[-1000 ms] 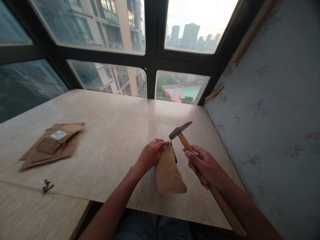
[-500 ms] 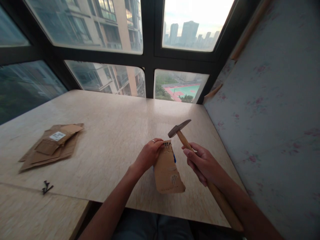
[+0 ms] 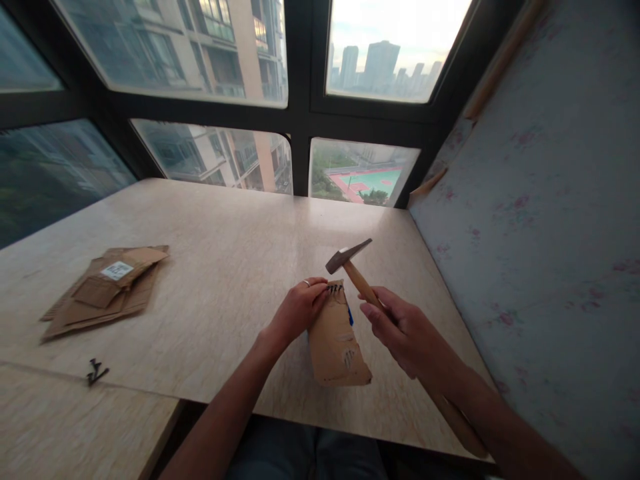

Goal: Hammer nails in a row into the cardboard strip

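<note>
My right hand (image 3: pixel 400 327) is wrapped round the wooden handle of a hammer (image 3: pixel 364 283). Its dark metal head hangs just above the far end of a torn piece of cardboard (image 3: pixel 336 340). At that end several small dark screws (image 3: pixel 335 289) stand in a row. My left hand (image 3: pixel 303 307) grips the cardboard's far left edge, its fingertips beside the screws; whether they also pinch a screw cannot be made out. Something blue (image 3: pixel 351 316) peeks out from under the cardboard's right side, mostly hidden.
Flattened brown cardboard packaging (image 3: pixel 107 287) with a white label lies on the left of the marble-patterned tabletop (image 3: pixel 215 267). Several loose dark screws (image 3: pixel 96 372) rest near a seam at the lower left. A flowered wall (image 3: pixel 530 267) bounds the right, dark-framed windows (image 3: pixel 300 120) the back.
The hammer and my right hand have shifted slightly left, bringing the head nearer the screws. My left hand and the cardboard keep their place.
</note>
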`<action>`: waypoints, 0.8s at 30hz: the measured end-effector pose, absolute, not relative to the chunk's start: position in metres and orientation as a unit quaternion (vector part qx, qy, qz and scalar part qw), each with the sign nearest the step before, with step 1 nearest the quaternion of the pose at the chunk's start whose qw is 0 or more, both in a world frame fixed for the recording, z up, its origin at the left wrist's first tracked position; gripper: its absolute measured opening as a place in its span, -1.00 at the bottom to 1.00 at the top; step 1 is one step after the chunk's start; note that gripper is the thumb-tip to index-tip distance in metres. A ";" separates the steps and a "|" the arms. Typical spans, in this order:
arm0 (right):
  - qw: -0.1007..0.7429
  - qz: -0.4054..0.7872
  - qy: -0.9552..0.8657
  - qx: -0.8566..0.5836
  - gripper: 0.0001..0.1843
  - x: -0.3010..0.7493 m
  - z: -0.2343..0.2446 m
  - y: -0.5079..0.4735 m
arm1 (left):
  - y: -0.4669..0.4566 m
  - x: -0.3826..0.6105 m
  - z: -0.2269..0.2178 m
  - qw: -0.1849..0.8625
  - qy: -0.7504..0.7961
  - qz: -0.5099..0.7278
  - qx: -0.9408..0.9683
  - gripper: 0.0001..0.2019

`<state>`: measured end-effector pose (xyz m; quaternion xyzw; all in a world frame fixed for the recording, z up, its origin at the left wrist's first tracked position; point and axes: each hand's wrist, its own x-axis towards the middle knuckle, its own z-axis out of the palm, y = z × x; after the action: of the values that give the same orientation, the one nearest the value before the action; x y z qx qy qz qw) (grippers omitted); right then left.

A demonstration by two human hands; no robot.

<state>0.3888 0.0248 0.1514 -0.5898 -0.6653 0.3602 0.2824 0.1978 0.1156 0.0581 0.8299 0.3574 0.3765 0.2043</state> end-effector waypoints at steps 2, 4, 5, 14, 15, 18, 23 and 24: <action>0.244 0.330 -0.688 -0.598 -0.77 0.388 0.145 0.030 | 0.115 0.198 0.060 0.222 0.349 0.377 0.829 -0.79; 0.211 0.324 -0.693 -0.609 -0.78 0.389 0.142 0.035 | 0.115 0.198 0.061 0.234 0.345 0.377 0.827 -0.78; 0.207 0.329 -0.689 -0.612 -0.78 0.389 0.142 0.037 | 0.115 0.198 0.061 0.237 0.344 0.379 0.826 -0.78; 0.250 0.363 -0.677 -0.590 -0.69 0.391 0.157 0.030 | 0.115 0.198 0.055 0.261 0.361 0.408 0.797 -0.80; 0.249 0.363 -0.679 -0.587 -0.69 0.391 0.158 0.029 | 0.115 0.198 0.054 0.266 0.362 0.411 0.793 -0.80; 0.244 0.349 -0.686 -0.590 -0.69 0.390 0.157 0.025 | 0.115 0.198 0.054 0.270 0.369 0.424 0.782 -0.82; 0.198 0.327 -0.702 -0.601 -0.78 0.392 0.145 0.026 | 0.115 0.198 0.058 0.296 0.365 0.413 0.780 -0.83; 0.190 0.329 -0.705 -0.599 -0.79 0.392 0.144 0.026 | 0.115 0.199 0.059 0.303 0.364 0.412 0.779 -0.81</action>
<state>0.3924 0.0264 0.1441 -0.5986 -0.7054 0.3286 0.1900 0.1985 0.1149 0.0588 0.7785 0.3642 0.4116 0.3030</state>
